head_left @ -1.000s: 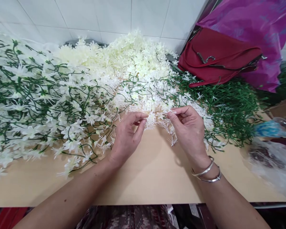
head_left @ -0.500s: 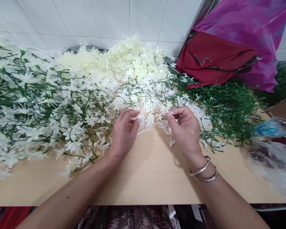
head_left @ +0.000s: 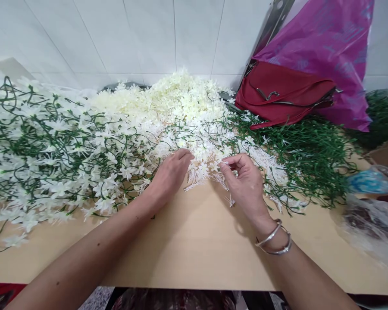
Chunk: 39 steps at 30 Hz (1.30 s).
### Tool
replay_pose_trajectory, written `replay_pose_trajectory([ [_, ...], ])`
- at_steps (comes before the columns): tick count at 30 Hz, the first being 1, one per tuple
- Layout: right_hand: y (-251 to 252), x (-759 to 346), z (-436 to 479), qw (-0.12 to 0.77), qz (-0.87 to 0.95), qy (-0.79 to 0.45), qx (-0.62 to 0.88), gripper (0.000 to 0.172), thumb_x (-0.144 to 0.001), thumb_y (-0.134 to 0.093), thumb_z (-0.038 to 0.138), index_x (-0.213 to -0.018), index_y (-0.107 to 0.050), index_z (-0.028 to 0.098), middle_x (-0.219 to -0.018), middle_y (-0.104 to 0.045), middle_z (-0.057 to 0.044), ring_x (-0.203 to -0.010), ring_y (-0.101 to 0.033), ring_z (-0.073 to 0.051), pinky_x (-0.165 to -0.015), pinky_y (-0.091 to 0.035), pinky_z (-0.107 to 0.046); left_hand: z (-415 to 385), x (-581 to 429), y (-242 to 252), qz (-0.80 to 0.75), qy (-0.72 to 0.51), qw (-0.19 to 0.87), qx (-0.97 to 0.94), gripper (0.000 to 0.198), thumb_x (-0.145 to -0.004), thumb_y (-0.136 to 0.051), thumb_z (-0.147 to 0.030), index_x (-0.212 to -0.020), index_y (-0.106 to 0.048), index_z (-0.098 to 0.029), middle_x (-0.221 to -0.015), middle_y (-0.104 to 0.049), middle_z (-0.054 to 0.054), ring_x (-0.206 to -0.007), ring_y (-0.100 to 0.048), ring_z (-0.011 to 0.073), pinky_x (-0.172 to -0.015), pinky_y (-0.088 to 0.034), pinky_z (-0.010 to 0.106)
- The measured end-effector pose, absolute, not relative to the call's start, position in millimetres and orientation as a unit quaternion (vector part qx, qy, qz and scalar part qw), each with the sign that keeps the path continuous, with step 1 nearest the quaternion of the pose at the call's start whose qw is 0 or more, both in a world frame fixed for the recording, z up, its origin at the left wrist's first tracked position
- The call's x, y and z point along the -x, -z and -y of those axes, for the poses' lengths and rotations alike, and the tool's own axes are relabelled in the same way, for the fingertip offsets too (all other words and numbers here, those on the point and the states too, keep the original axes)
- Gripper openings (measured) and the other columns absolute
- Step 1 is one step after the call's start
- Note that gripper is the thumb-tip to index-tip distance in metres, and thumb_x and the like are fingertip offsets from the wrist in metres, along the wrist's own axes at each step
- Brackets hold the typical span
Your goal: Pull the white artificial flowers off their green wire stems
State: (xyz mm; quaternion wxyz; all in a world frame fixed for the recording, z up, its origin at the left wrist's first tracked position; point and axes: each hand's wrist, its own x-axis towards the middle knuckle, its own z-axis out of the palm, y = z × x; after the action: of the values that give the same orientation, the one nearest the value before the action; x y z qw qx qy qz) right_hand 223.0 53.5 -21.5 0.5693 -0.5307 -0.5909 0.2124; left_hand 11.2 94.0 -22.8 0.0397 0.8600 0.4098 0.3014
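Note:
My left hand (head_left: 172, 173) is at the near edge of the white artificial flowers, fingers drawn together and back of the hand turned up. Whatever sits in its fingertips is hidden. Across a small gap, my right hand (head_left: 245, 183) pinches a small white flower piece between thumb and forefinger; its other fingers are curled. Between the two hands lie loose white blossoms (head_left: 202, 169) with thin white stamens (head_left: 194, 183). Behind them rises a heap of cream petals (head_left: 181, 94).
White flowers on green stems (head_left: 61, 150) are piled at the left. To the right are green stems (head_left: 313, 159), a red handbag (head_left: 284, 92), a purple plastic bag (head_left: 330, 47) and a clear plastic bag (head_left: 371, 224). A tiled wall (head_left: 148, 38) backs the wooden table (head_left: 194, 249).
My left hand has rolled over and its parted finger and thumb have come together at the flowers. My right hand keeps its pinch near the same place. The view has tilted up slightly.

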Motion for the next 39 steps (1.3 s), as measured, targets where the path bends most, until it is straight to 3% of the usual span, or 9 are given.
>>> replay_pose_trajectory([
  [5, 19.6, -222.6, -54.2, 0.565, 0.592, -0.215, 0.533, 0.007, -0.088, -0.066, 0.024, -0.084, -0.062, 0.022, -0.081, -0.068, 0.0, -0.076, -0.061, -0.017, -0.075, -0.049, -0.032, -109.0, -7.2, 24.2, -0.39, -0.241, -0.081, -0.885, 0.028, -0.1, -0.046, -0.006, -0.115, -0.067, -0.015, -0.12, -0.07, 0.015, -0.105, -0.068, 0.0265, -0.092, -0.054, 0.039],
  [10, 20.1, -223.4, -54.8, 0.545, 0.597, -0.21, 0.55, 0.006, -0.088, -0.065, 0.025, -0.084, -0.061, 0.022, -0.081, -0.068, -0.001, -0.073, -0.06, -0.017, -0.072, -0.048, -0.031, -117.9, 6.9, 23.7, -0.346, -0.224, -0.204, -0.888, 0.033, -0.102, -0.044, -0.006, -0.127, -0.064, -0.015, -0.124, -0.071, 0.013, -0.106, -0.068, 0.0247, -0.093, -0.052, 0.038],
  [21, 38.9, -238.2, -70.7, 0.475, 0.619, -0.177, 0.601, 0.006, -0.086, -0.061, 0.026, -0.082, -0.06, 0.022, -0.072, -0.064, 0.001, -0.066, -0.058, -0.017, -0.067, -0.044, -0.03, -129.2, 60.0, 22.7, -0.273, -0.232, -0.227, -0.905, 0.028, -0.104, -0.049, -0.014, -0.124, -0.068, -0.019, -0.131, -0.073, 0.012, -0.105, -0.073, 0.0221, -0.088, -0.056, 0.035],
  [25, 37.3, -239.2, -70.5, 0.474, 0.615, -0.172, 0.606, 0.006, -0.085, -0.061, 0.026, -0.081, -0.06, 0.022, -0.072, -0.065, 0.001, -0.065, -0.058, -0.017, -0.065, -0.043, -0.03, -118.8, 55.2, 18.5, -0.311, -0.263, -0.165, -0.899, 0.027, -0.103, -0.051, -0.016, -0.126, -0.066, -0.02, -0.135, -0.069, 0.013, -0.112, -0.071, 0.0233, -0.091, -0.058, 0.036],
  [29, 34.9, -237.5, -70.0, 0.484, 0.614, -0.164, 0.601, 0.006, -0.085, -0.061, 0.027, -0.082, -0.061, 0.022, -0.073, -0.066, 0.001, -0.066, -0.06, -0.017, -0.065, -0.044, -0.03, -105.1, 31.0, 8.5, -0.384, -0.305, -0.018, -0.871, 0.024, -0.102, -0.049, -0.016, -0.119, -0.067, -0.018, -0.136, -0.063, 0.014, -0.108, -0.07, 0.021, -0.09, -0.058, 0.035],
  [34, 34.0, -236.9, -69.9, 0.487, 0.619, -0.158, 0.596, 0.007, -0.086, -0.063, 0.028, -0.083, -0.062, 0.022, -0.078, -0.069, -0.001, -0.071, -0.064, -0.019, -0.07, -0.047, -0.031, -88.5, 2.4, -8.1, -0.489, -0.341, 0.212, -0.775, 0.013, -0.095, -0.062, -0.022, -0.098, -0.073, -0.016, -0.112, -0.07, 0.01, -0.084, -0.071, 0.0164, -0.077, -0.06, 0.031],
  [39, 29.8, -235.8, -66.6, 0.475, 0.627, -0.154, 0.599, 0.007, -0.087, -0.063, 0.028, -0.084, -0.063, 0.022, -0.079, -0.07, -0.001, -0.072, -0.064, -0.019, -0.07, -0.048, -0.031, -72.2, -31.2, -4.5, -0.485, -0.373, 0.317, -0.725, 0.016, -0.093, -0.065, -0.021, -0.105, -0.074, -0.017, -0.105, -0.069, 0.008, -0.083, -0.072, 0.0153, -0.072, -0.059, 0.027],
])
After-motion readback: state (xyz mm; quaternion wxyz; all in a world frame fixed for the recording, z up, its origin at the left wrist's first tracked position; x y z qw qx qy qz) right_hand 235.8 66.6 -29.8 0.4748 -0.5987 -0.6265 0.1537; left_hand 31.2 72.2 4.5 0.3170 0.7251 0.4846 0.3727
